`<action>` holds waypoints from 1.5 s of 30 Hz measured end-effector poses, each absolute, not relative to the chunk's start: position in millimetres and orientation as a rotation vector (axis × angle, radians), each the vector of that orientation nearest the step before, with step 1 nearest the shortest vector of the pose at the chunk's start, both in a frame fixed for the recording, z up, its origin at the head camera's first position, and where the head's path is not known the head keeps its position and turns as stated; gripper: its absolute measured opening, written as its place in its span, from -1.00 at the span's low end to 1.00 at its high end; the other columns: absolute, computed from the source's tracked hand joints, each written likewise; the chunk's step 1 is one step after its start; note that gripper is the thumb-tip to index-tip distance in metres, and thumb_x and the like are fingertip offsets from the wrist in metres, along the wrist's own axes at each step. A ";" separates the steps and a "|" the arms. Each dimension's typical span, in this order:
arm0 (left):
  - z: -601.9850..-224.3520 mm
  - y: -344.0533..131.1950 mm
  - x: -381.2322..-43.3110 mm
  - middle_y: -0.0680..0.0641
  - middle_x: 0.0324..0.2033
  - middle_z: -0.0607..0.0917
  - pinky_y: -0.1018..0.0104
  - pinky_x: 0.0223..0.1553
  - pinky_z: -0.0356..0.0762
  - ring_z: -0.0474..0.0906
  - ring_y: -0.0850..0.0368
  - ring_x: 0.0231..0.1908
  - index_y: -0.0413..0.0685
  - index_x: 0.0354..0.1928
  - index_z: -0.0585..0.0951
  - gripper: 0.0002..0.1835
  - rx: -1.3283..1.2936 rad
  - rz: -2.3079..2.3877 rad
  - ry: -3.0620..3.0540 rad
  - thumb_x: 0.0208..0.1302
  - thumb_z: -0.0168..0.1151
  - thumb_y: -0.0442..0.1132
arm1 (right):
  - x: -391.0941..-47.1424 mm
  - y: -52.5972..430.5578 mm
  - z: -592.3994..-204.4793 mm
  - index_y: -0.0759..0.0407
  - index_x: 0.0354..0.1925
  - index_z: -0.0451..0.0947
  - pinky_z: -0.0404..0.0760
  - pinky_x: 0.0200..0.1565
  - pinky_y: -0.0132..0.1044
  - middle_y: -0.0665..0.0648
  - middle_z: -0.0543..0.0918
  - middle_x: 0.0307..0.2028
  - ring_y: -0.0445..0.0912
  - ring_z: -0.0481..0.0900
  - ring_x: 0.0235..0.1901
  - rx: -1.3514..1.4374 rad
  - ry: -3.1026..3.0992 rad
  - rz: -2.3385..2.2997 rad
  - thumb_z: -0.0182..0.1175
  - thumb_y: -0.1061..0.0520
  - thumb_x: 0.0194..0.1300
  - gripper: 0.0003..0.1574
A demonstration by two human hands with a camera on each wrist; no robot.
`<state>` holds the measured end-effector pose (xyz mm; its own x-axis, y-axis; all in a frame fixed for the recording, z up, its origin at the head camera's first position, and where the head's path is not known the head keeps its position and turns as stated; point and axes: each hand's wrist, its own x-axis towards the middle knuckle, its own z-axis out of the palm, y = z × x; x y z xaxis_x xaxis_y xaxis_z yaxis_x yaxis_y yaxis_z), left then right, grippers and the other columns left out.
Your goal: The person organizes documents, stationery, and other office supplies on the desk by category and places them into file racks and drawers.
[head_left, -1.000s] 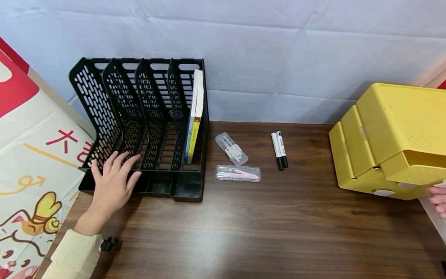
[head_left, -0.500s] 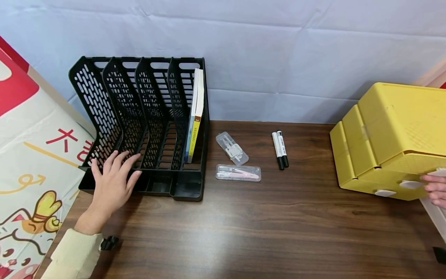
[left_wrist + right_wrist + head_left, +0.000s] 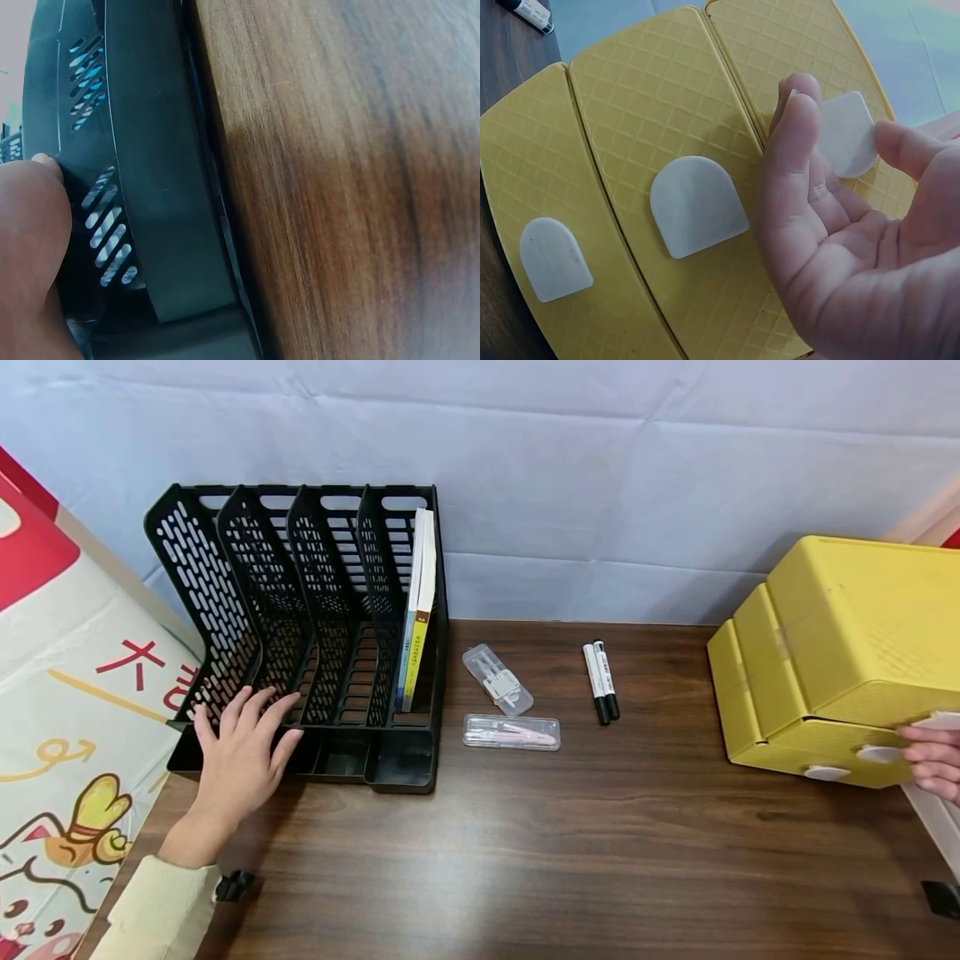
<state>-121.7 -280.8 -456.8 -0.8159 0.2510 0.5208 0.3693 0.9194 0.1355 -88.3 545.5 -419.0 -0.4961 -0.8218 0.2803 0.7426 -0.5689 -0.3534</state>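
Note:
My left hand (image 3: pixel 238 764) rests with spread fingers on the front edge of a black desktop file rack (image 3: pixel 343 752) at the left. In the left wrist view the thumb (image 3: pixel 34 232) lies against the rack's slotted plastic. At the right edge of the head view, my right hand (image 3: pixel 933 762) is at a yellow drawer box (image 3: pixel 862 618). The right wrist view shows its thumb and fingers pinching the white knob (image 3: pixel 847 135) of the top drawer. That drawer front is flush with the two below, whose white knobs are untouched.
Two thin books (image 3: pixel 417 627) stand in the rack's rightmost slot. Two clear plastic cases (image 3: pixel 512 732) with small drawing tools lie beside the rack. Two white markers with black caps (image 3: pixel 602 683) lie mid-table, near the wall cloth (image 3: pixel 570 485). A printed cartoon sheet (image 3: pixel 67 735) hangs at left.
The top drawer has slid from partly pulled out to pushed in, with my right hand moving inward on its knob. My left hand has stayed put on the rack.

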 end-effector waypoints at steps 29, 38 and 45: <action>-456.2 -280.6 -120.3 -0.30 0.26 0.49 -0.59 0.30 -0.30 0.22 -0.39 0.38 0.02 0.32 0.51 -0.43 -0.441 -0.320 -2.573 0.56 -0.12 0.22 | -66.5 538.1 -463.9 0.47 0.54 -0.04 -0.07 0.51 -0.08 0.50 0.10 0.48 0.25 0.04 0.52 -0.577 0.449 -2.121 -0.40 -0.37 0.61 0.03; -456.1 -281.3 -120.2 -0.31 0.27 0.48 -0.60 0.29 -0.29 0.21 -0.39 0.38 0.03 0.33 0.50 -0.38 -0.437 -0.317 -2.576 0.56 -0.21 0.27 | -68.4 538.3 -470.1 0.47 0.53 -0.01 -0.02 0.50 -0.08 0.50 0.12 0.47 0.24 0.08 0.51 -0.573 0.442 -2.161 -0.45 -0.44 0.57 0.10; -455.9 -281.8 -120.1 -0.29 0.28 0.48 -0.60 0.29 -0.28 0.22 -0.39 0.38 0.04 0.33 0.50 -0.38 -0.436 -0.312 -2.588 0.56 -0.21 0.27 | -67.8 537.6 -471.1 0.53 0.49 0.06 0.06 0.47 -0.03 0.51 0.17 0.44 0.26 0.14 0.48 -0.548 0.463 -2.211 -0.45 -0.27 0.65 -0.05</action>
<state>-120.1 -281.8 -455.9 -0.8269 0.2470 0.5053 0.3599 0.9227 0.1379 -67.8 537.6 -471.1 -0.5909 -0.7725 0.2326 0.6145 -0.6178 -0.4907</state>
